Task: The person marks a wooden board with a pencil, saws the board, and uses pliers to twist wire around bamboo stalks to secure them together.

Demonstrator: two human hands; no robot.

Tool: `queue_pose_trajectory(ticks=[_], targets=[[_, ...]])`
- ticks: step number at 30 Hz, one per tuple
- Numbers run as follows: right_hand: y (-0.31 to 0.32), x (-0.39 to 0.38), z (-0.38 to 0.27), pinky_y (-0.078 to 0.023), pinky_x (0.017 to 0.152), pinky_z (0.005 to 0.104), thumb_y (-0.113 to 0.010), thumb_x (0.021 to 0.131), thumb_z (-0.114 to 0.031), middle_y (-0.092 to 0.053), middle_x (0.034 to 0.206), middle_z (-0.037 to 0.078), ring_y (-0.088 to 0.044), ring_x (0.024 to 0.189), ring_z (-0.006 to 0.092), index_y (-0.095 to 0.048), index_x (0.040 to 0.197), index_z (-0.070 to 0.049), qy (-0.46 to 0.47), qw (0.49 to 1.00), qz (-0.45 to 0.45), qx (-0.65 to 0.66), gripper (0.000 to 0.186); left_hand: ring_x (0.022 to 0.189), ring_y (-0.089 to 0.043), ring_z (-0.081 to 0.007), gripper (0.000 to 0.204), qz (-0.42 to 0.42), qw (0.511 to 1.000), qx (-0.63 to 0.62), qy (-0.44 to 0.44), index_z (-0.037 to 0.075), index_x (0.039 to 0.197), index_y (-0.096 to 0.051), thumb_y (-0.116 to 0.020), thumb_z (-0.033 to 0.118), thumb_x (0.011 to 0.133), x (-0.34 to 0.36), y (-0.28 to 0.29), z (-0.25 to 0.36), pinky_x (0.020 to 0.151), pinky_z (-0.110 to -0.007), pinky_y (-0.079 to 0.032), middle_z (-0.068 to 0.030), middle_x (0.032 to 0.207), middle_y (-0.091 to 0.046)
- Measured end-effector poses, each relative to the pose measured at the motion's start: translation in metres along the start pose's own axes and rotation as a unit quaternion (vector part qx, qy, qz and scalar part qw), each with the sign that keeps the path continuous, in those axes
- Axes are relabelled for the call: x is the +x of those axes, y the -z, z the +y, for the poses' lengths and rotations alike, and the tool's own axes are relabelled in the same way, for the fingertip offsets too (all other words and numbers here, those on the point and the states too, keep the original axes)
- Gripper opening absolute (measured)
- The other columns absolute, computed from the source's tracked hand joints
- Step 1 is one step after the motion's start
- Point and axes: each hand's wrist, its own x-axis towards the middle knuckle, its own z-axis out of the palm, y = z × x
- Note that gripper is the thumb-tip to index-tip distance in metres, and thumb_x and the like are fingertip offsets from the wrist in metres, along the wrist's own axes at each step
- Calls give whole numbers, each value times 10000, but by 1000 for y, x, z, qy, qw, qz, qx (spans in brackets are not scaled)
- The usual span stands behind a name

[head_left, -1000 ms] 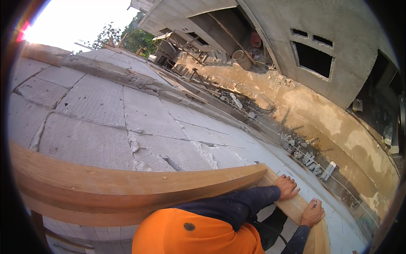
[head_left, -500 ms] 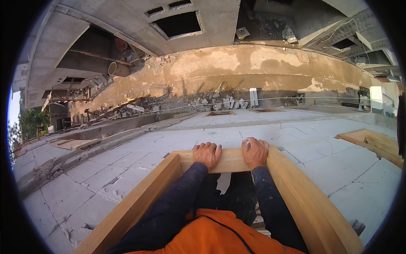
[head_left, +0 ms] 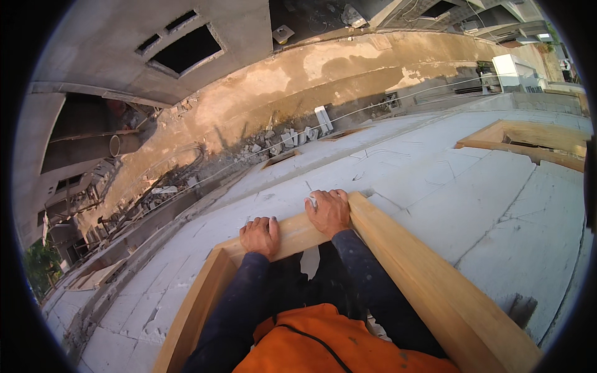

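A pale wooden window frame (head_left: 293, 231) surrounds my torso, set in a wall of white blocks (head_left: 491, 199). Over its outer rail my left hand (head_left: 260, 236) rests with the fingers curled down the far side. Closer to the right corner, my right hand (head_left: 328, 213) grips the same rail, the thumb lying on top. Both fingertips are partly hidden beyond the rail's edge. Dark sleeves cover my forearms, which reach out through the opening over an orange garment (head_left: 323, 339).
Far below lies a brown ground strip (head_left: 348, 62) with a rubble pile (head_left: 283, 140) along the wall's foot. A thin cable (head_left: 398, 98) crosses above it. Another wooden frame (head_left: 528, 133) sits in the wall at right. Opposite stands a grey building (head_left: 118, 53) with dark openings.
My view has tilted, so the wall and ground now slant up to the right. In the picture both hands sit further left, still holding the same rail.
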Motion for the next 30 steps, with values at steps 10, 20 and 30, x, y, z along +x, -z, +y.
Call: queue_pose_trajectory(ticks=[10,20,30], targets=[[2,4,0,-450,1057,489,-706,993,-328,-787,952,99,-702,967,312,-762,993,-91,-7,1000,-3,2,244,1013,-717,-369,343,-2,1000,0,-9,91,961,-777,-586,352,1076,7,0,1,941,-527,-491,-110,1022,-778],[0,4,2,-438,1067,474,-674,1016,-359,-790,951,118,-712,978,307,-760,1006,-96,-9,1000,-20,-11,277,982,-711,-367,340,1,1000,14,-19,91,950,-781,-588,343,1072,3,-10,-7,934,-521,-488,-116,979,-769],[10,-1,6,-430,1091,475,-639,1049,-382,-798,963,100,-726,1001,297,-767,1042,-100,-17,999,-31,-28,310,963,-704,-383,330,-5,999,21,-33,82,919,-769,-595,328,1053,4,-12,-4,911,-526,-485,-139,975,-765]])
